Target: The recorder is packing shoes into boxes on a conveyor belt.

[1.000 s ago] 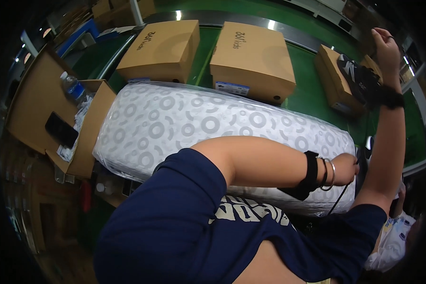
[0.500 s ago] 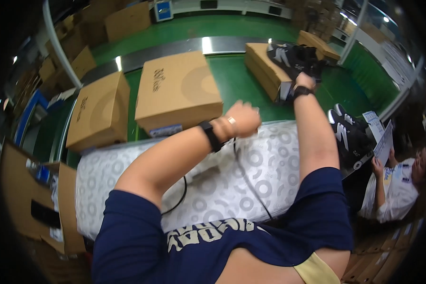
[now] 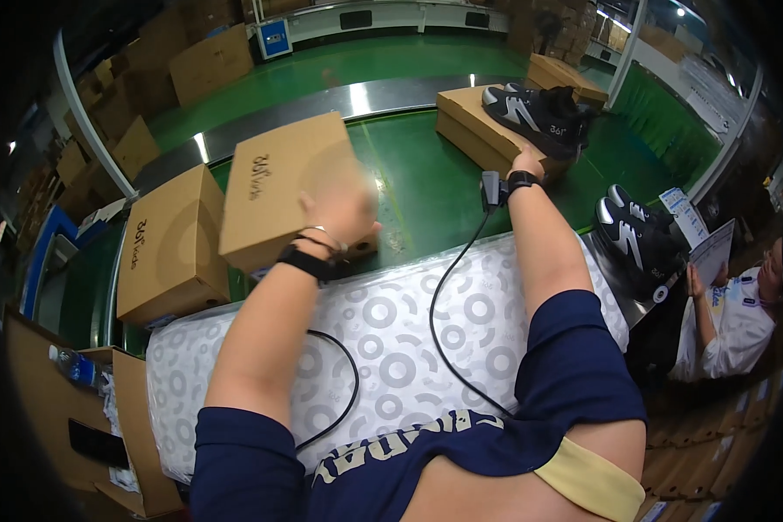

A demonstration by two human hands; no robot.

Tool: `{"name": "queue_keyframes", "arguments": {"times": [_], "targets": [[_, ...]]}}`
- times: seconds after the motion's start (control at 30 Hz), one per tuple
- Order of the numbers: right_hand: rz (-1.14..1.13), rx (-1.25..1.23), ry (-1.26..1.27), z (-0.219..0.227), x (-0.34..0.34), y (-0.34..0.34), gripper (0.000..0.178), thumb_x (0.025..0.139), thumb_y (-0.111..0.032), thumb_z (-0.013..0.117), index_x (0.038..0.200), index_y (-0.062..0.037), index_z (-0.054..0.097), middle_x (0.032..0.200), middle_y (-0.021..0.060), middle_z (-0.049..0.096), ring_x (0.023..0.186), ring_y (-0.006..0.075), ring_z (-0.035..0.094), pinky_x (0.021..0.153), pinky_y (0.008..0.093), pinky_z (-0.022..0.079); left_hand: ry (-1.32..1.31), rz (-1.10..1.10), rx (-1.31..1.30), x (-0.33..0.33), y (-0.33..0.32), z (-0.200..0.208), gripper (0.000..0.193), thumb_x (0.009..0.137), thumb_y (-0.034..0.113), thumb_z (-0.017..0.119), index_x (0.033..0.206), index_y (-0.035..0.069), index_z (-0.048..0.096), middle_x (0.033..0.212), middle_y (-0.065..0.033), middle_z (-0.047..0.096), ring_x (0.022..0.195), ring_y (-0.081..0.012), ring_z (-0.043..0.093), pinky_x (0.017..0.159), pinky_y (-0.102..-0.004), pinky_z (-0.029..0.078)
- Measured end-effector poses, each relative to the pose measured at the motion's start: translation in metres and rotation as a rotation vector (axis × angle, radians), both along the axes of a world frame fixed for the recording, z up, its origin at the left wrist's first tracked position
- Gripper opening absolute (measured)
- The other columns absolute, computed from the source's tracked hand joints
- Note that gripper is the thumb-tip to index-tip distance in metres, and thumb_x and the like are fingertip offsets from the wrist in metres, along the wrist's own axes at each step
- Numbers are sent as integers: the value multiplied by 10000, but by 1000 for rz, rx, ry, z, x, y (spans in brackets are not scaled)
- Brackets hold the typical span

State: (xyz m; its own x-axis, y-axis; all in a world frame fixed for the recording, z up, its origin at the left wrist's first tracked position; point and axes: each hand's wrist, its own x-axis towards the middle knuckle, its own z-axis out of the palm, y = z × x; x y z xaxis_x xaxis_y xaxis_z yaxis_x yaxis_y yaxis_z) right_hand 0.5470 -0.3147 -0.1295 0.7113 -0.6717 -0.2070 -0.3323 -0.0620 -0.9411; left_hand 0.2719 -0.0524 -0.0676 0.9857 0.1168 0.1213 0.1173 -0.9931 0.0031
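Observation:
My left hand (image 3: 344,209), smeared by motion, is over the right side of a brown cardboard shoebox (image 3: 274,178); whether it touches the box I cannot tell. At the near end of another shoebox (image 3: 474,130), my right hand (image 3: 527,162) has its fingers closed around the box's edge, partly hidden. Black and grey sneakers (image 3: 535,117) rest on top of that box. A small dark device (image 3: 493,189) on a black cable sits by my right wrist strap. Under my forearms lies a stack of white wrapping paper (image 3: 391,348) printed with grey rings.
A third shoebox (image 3: 174,244) stands at the left on the green conveyor (image 3: 400,161). More black sneakers (image 3: 631,239) stand at the right, near a person (image 3: 731,322) holding papers. An open carton (image 3: 135,426) with a bottle and a phone is at the lower left.
My left hand has swung left from above the paper to the middle shoebox. My right hand has shifted from beside the sneakers down to the near end of their box.

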Motion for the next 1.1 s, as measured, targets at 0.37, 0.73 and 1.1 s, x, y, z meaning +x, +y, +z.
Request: {"name": "queue_keyframes", "arguments": {"times": [0.37,0.73,1.1], "targets": [[605,249,-97,-5,-30,5,501,727,-344,619,1072,-3,493,919,176,538,657,293,546,563,437,456,29,473,65,-99,187,-8,473,753,301,613,1191,309,434,1377,-55,258,1258,-327,228,924,-622,245],[958,-840,-984,144,-192,56,516,614,-201,727,1058,-36,523,809,154,570,790,332,570,730,339,457,-87,131,-204,-129,82,47,365,750,345,567,1031,112,556,1028,-85,576,1021,-254,499,898,-482,261],[1680,-474,-989,235,-329,-9,252,602,-102,568,831,-2,528,672,60,492,632,119,471,589,239,392,-878,-386,-46,-134,-42,53,904,607,231,741,1331,134,210,1233,-200,378,1113,-382,406,936,-576,233]]}}
